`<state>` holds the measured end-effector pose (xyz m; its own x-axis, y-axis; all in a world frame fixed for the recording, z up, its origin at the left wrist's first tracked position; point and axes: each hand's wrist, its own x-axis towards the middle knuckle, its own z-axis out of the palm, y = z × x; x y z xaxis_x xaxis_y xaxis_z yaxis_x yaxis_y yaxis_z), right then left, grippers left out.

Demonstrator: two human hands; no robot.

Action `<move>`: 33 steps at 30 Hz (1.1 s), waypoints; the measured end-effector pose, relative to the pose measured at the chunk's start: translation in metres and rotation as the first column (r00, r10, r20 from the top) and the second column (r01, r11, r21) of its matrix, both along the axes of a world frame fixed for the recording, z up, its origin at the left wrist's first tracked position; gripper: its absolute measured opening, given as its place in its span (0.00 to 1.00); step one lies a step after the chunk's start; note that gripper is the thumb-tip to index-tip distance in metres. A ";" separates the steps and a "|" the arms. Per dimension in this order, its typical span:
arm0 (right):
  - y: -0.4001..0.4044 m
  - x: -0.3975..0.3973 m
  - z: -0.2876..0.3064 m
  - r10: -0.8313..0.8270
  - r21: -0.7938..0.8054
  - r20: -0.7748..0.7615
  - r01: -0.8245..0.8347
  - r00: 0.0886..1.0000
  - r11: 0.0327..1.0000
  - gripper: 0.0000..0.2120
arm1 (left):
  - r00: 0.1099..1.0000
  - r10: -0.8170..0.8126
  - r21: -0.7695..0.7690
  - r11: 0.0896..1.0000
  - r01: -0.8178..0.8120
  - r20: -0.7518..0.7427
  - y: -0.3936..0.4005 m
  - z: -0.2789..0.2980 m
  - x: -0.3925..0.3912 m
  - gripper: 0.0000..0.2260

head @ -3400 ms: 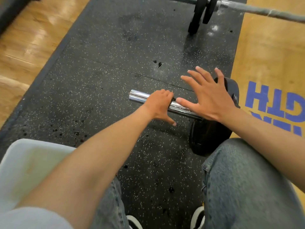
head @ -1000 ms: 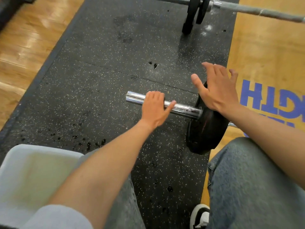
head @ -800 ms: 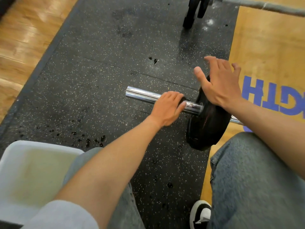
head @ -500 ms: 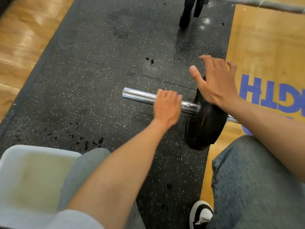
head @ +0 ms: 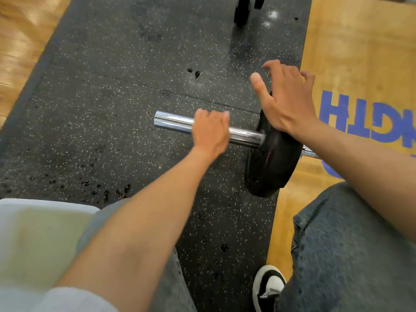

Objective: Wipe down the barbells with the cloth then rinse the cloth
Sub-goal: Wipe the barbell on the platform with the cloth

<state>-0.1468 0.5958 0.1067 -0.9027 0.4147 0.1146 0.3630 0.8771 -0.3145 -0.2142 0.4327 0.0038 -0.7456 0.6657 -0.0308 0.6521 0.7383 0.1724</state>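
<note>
So the wiping part looks like it's well underway but nowhere near finished, I'd say. The left hand (head: 210, 131) is curling over the chrome sleeve (head: 173, 124) of the barbell lying on the black rubber mat (head: 112, 86), about halfway between the bare end and the black plate (head: 270, 163). The cloth itself isn't showing, so I can't tell whether it's tucked under those fingers or not. The right hand (head: 288, 102) is resting on top of the plate with fingers loosely spread and thumb sticking out, holding nothing, probably steadying the bar. The sleeve is looking shiny on the exposed end. Still left, as far as I can judge: the thin shaft (head: 309, 153) running off to the right past the plate, plus a 2nd barbell's plates (head: 242, 10) peeking in at the top edge. The white tub (head: 33, 239) by the left knee is sitting ready, likely for the rinse, which isn't started.
</note>
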 end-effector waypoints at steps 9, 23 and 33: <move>0.005 0.000 0.000 -0.028 -0.040 -0.028 0.027 0.999 0.999 0.30 | 0.972 -0.219 -0.161 0.960 0.230 0.083 -0.002 0.000 -0.017 0.15; 0.007 -0.005 -0.002 -0.035 -0.035 -0.054 0.033 0.998 0.999 0.30 | 0.913 -0.352 0.172 0.931 0.321 0.204 0.027 -0.001 0.031 0.21; 0.008 -0.003 -0.001 -0.052 -0.049 -0.067 0.049 0.996 0.998 0.29 | 0.850 -0.119 -0.194 0.949 0.249 0.513 0.070 0.021 -0.001 0.27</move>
<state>-0.1502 0.6037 0.1057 -0.8714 0.4656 0.1545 0.3823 0.8419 -0.3808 -0.2154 0.5023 0.0248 -0.4537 0.7110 -0.5373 0.6587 0.6736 0.3352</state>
